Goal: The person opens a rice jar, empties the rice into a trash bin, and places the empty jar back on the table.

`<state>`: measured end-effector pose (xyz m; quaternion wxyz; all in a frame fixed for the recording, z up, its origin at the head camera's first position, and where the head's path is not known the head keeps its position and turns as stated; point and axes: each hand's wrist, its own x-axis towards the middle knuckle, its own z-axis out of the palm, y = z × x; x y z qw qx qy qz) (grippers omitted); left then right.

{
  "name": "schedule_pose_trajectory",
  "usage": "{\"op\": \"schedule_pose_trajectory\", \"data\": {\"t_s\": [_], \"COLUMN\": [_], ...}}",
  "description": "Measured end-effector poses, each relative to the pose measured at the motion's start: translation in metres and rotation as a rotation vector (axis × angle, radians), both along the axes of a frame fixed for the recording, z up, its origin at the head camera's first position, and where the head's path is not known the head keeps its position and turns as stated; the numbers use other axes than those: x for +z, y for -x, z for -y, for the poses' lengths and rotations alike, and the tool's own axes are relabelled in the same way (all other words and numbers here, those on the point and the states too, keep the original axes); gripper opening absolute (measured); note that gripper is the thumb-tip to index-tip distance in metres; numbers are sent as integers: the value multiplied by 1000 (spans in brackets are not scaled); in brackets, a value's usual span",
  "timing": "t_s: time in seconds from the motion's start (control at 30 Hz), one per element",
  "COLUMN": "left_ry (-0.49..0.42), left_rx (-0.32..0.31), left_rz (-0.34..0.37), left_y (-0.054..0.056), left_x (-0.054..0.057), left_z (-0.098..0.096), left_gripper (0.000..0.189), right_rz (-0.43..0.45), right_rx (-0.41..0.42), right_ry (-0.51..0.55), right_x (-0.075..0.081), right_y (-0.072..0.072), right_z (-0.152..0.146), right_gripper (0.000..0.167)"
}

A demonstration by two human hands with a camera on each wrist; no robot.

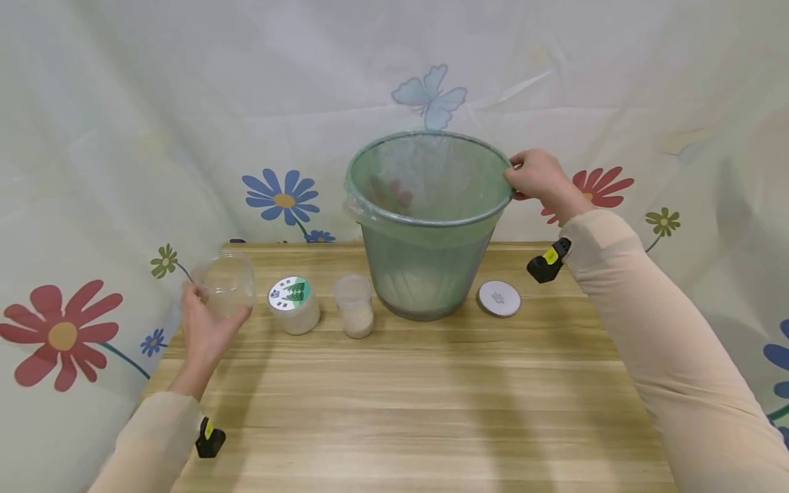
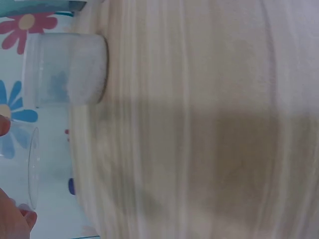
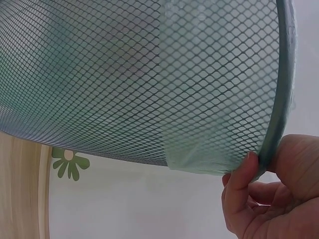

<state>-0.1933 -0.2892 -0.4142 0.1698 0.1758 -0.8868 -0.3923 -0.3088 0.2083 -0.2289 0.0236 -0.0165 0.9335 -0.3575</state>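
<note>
My left hand (image 1: pixel 209 318) grips a clear plastic cup (image 1: pixel 231 277) at the table's left side, with thumb and fingers around its wall. In the left wrist view that cup (image 2: pixel 17 169) shows as see-through, between fingertips at its edges. My right hand (image 1: pixel 539 178) pinches the rim of a mesh wastebasket (image 1: pixel 425 267), which is lined with a thin green bag (image 1: pixel 370 212). From the right wrist view, the thumb and fingers (image 3: pixel 241 181) hold the rim where the bag (image 3: pixel 214 99) folds over it. The basket stands upright at the table's back.
Between the cup and the basket stand a jar (image 1: pixel 296 318) with a white and green top, and a clear tub (image 1: pixel 355 311) partly filled with something white. Right of the basket a round white lid (image 1: pixel 499 298) lies flat on the wooden table (image 1: pixel 394 411). A flower-printed curtain (image 1: pixel 185 103) surrounds the table.
</note>
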Motion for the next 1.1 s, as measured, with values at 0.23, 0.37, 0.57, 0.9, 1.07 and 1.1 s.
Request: {"op": "schedule_pose_trajectory", "data": {"t_s": [0.23, 0.37, 0.57, 0.9, 1.07, 1.1], "left_ry": [2, -38, -84, -79, -95, -101], "left_rx": [2, -4, -7, -24, -30, -32], "left_rz": [20, 46, 87, 93, 67, 63], "left_y": [-1, -1, -2, 2, 4, 4], "left_x": [-19, -31, -46, -60, -62, -62], "left_z": [7, 10, 13, 15, 16, 16], "left_gripper": [93, 98, 98, 92, 87, 87], "right_rz": [-5, -2, 0, -5, -10, -10], "right_rx": [-6, 0, 2, 1, -1, -2], "right_ry": [3, 8, 4, -24, -38, -37], "right_x": [0, -1, -2, -3, -2, -1], "right_y": [-1, -2, -2, 0, 0, 1], "right_z": [0, 1, 1, 0, -1, -1], "right_gripper": [46, 48, 49, 48, 47, 47]}}
